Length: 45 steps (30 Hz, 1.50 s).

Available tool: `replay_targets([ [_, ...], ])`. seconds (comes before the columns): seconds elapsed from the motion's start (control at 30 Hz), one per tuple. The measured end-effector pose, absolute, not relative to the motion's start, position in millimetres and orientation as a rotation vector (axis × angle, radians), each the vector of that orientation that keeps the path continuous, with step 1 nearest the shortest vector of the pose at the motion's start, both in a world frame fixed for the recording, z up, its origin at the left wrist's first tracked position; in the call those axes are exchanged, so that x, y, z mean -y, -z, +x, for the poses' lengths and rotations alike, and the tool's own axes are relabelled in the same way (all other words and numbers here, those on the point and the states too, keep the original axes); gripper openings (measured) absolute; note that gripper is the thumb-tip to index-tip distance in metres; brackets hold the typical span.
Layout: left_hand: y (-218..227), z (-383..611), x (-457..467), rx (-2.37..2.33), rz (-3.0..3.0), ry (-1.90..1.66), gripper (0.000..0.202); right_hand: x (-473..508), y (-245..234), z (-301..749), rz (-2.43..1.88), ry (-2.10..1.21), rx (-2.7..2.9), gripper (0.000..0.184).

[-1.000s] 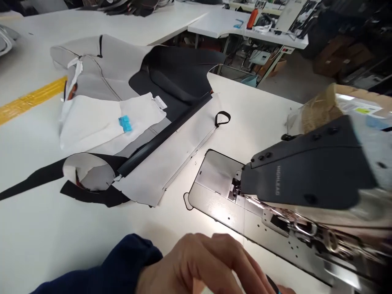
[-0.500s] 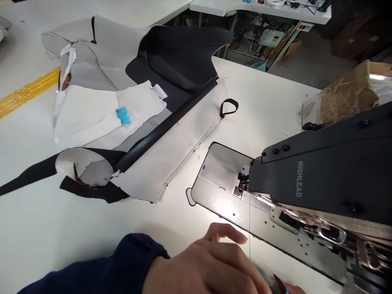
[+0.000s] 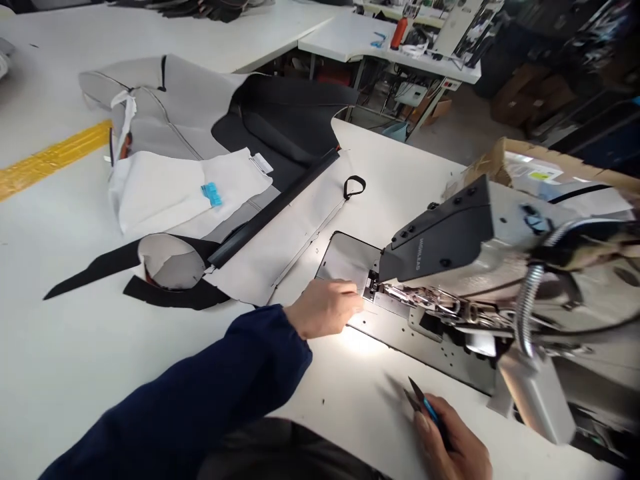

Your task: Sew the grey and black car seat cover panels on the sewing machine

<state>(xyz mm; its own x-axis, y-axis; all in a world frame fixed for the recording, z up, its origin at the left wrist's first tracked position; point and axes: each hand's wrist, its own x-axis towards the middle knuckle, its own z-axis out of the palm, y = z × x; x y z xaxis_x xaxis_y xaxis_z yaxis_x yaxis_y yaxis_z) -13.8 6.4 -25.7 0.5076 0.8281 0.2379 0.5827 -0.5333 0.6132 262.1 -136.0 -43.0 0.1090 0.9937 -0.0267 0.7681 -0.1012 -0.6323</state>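
My left hand [image 3: 325,308], in a dark blue sleeve, reaches to the needle area of the sewing machine [image 3: 450,247]. Its fingers are pinched together at the presser foot [image 3: 371,288]; what they pinch is too small to see. My right hand [image 3: 450,443] rests on the table at the bottom edge and holds small thread snips [image 3: 419,399] with a blue handle, blades pointing up and left. The machine's metal bed plate [image 3: 345,263] lies just beyond my left hand.
A grey and black garment [image 3: 210,127] with white paper pieces and a blue clip [image 3: 212,194] lies spread on the white table [image 3: 75,347] to the left. A small black loop [image 3: 353,187] lies near it. A cardboard box [image 3: 540,167] stands behind the machine. Other worktables are at the back.
My left hand has moved from the bottom of the view up to the needle area. My right hand with the snips has come into view. The camera pulled back.
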Motion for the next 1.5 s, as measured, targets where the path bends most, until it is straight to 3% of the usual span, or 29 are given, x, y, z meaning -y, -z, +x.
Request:
replay_targets([
  [0.4,41.1,-1.9,-27.0,-1.266,2.294,-0.609,0.026,133.8,45.6,254.6,-1.889,-0.528,1.776,0.042],
  [0.97,52.5,10.2,-54.6,-1.208,2.095,-0.899,0.027,134.2,44.0,249.5,-1.983,-0.479,1.769,0.051],
  [1.5,55.0,12.5,-55.2,-1.260,1.873,-0.917,0.025,133.0,42.7,246.0,-1.966,-0.485,1.763,0.044],
])
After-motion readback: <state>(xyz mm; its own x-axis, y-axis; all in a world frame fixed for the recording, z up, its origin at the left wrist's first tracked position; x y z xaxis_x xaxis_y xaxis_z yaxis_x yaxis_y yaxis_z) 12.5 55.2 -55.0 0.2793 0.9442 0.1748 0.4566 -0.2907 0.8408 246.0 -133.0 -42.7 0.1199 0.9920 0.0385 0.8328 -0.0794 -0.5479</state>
